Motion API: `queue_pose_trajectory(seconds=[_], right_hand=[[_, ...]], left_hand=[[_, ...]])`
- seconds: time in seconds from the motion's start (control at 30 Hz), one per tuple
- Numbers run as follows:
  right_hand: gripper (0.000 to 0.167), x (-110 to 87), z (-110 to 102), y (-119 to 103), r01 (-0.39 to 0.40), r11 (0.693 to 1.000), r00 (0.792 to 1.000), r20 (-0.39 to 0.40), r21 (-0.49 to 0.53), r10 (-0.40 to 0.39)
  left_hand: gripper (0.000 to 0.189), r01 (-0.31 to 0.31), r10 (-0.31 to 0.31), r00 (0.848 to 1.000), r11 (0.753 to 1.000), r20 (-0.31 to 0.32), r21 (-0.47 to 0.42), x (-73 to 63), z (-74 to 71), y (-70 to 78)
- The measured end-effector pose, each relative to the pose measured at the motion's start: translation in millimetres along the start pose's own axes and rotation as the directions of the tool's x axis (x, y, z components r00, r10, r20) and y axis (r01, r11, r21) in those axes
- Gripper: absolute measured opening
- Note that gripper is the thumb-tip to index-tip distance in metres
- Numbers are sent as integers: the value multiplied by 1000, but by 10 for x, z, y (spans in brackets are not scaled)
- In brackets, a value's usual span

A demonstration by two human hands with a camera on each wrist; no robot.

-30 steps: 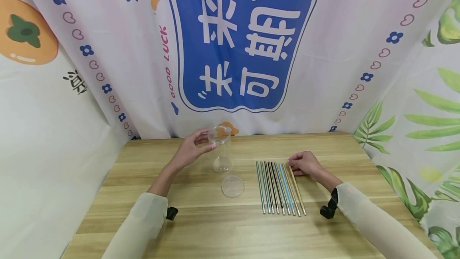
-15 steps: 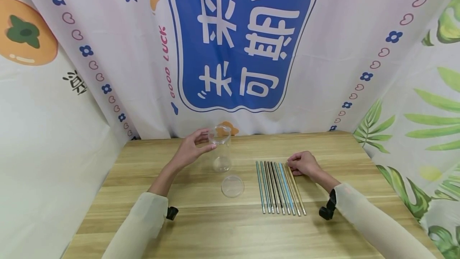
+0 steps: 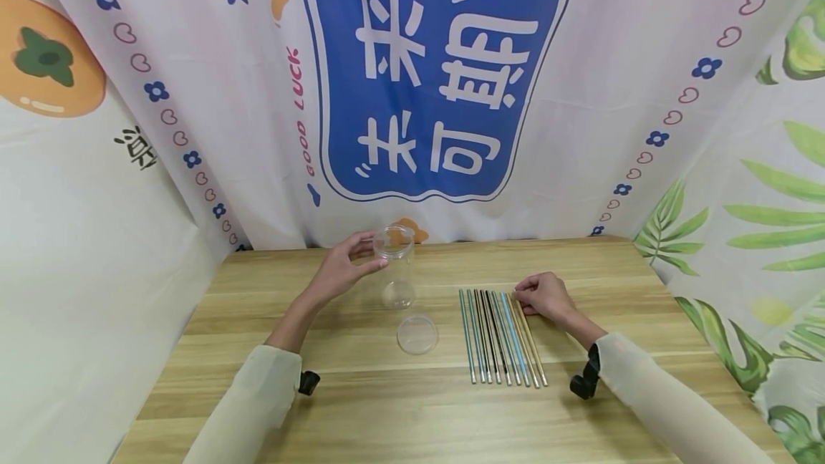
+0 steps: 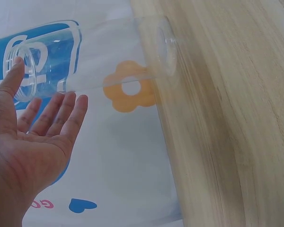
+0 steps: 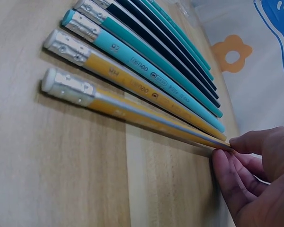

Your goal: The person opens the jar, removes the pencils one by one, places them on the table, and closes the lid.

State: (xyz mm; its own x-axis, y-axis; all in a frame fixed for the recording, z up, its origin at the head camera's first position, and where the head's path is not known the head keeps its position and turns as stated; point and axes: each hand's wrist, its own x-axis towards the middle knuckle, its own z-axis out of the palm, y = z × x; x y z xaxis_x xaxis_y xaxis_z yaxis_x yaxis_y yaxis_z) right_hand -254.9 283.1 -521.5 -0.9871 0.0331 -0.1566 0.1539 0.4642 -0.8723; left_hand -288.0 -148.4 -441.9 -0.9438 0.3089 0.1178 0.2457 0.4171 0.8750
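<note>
A clear round plastic jar [image 3: 397,279] stands upright near the back of the wooden table, its mouth uncovered. My left hand [image 3: 344,263] holds it near the rim from the left, thumb in front and fingers behind; the left wrist view shows the jar's clear wall [image 4: 104,54] with nothing inside. At the right, my right hand [image 3: 545,294] pinches the far tip of the outermost yellow pencil [image 5: 146,117] between thumb and fingers. That pencil lies at the end of a row of pencils [image 3: 495,335], eraser ends toward me, in teal, black, light blue and yellow.
A clear round lid [image 3: 417,335] lies flat on the table [image 3: 361,407] between the jar and the pencils. Close behind the table's back edge hangs a printed cloth [image 3: 554,185], with more printed cloth on both sides.
My right hand and forearm have shifted very slightly left, along with the outermost yellow pencil's eraser end. The left hand and the jar stay in place.
</note>
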Motion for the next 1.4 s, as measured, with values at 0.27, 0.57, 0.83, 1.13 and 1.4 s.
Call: queue_pose_trajectory(seconds=[0.27,0.57,0.83,1.13,1.4], right_hand=[[12,-1,18,29,39,999,999,-18,-33,-40],[13,-4,26,54,58,997,998,-19,-56,-59],[17,-21,11,89,79,996,997,-8,-32,-80],[28,-58,-45,134,151,988,988,42,3,-151],[38,-92,-78,60,252,965,966,73,-73,-247]], left_hand=[[75,-4,4,1000,1000,3,3,-6,-1,27],[73,-10,10,1000,1000,1,1,2,6,15],[73,-19,19,1000,1000,2,-5,13,13,6],[74,-3,3,1000,1000,2,5,9,20,2],[72,-17,17,1000,1000,-4,2,5,20,12]])
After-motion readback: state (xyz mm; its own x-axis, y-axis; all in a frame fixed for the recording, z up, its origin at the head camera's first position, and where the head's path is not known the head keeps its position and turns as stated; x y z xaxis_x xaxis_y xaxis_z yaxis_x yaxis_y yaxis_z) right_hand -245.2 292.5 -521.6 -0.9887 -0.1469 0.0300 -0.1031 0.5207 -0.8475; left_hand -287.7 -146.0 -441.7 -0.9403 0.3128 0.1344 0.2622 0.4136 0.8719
